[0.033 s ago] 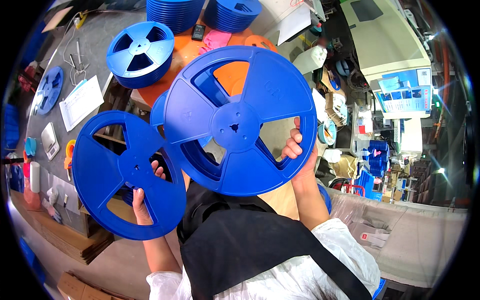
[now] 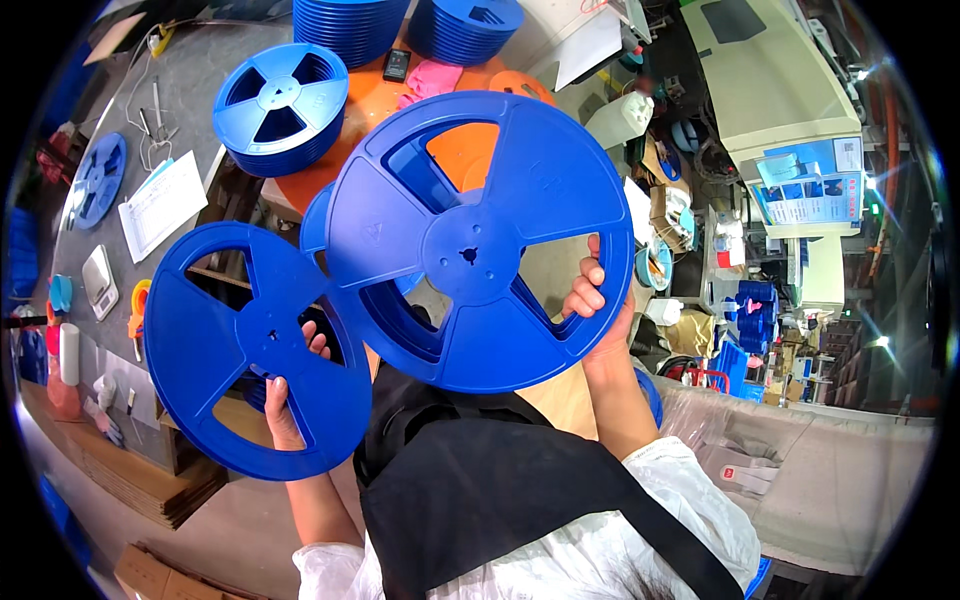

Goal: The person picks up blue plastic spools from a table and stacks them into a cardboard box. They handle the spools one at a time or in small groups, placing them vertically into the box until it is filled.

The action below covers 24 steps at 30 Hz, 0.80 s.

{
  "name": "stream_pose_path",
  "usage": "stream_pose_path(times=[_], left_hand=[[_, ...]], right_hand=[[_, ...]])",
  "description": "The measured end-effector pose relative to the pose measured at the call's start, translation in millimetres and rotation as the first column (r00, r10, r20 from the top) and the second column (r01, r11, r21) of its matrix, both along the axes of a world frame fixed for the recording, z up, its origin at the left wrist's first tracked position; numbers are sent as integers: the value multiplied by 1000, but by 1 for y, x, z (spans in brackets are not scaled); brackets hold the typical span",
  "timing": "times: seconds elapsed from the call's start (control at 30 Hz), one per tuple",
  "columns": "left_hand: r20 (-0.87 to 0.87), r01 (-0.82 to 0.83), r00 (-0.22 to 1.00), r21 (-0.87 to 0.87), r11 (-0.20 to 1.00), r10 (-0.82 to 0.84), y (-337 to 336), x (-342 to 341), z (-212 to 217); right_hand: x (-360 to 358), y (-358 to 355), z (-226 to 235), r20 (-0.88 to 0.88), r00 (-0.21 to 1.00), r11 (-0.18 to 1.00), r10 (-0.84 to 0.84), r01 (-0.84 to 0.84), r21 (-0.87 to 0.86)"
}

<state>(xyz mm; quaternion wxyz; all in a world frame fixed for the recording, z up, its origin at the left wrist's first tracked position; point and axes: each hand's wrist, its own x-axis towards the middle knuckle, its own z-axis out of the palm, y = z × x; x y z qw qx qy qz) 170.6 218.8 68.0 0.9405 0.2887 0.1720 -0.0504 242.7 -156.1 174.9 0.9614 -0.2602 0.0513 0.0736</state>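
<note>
Two large blue plastic reels are held up before me. The left reel (image 2: pixel 190 320) is gripped by my left hand (image 2: pixel 284 412), whose thumb lies over a spoke edge while the fingertips show through an opening. My right hand (image 2: pixel 590 295) grasps the right reel (image 2: pixel 550 180) at its right side, with fingers curled through a window near the rim. The right reel looks nearer and overlaps the left one's edge slightly. Behind its windows more blue rims show; whether these belong to other reels in the same hand I cannot tell.
Stacks of blue reels (image 2: pixel 280 90) stand on an orange round surface (image 2: pixel 380 110) ahead. On the grey table (image 2: pixel 190 70) at left lie a single reel (image 2: pixel 98 180), a paper sheet (image 2: pixel 165 205) and a small scale (image 2: pixel 100 280). A beige machine (image 2: pixel 770 90) stands at far right.
</note>
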Motion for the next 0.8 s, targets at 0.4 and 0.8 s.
stream_pose_path(times=[0.4,0.8], left_hand=[[-25,-68,997,-71,995,66,1,1,-2],[-57,-73,995,120,990,80,-9,12,-8]], right_hand=[[4,-4,-10,8,999,980,36,-37,196],[12,0,-12,-55,998,986,10,-1,167]])
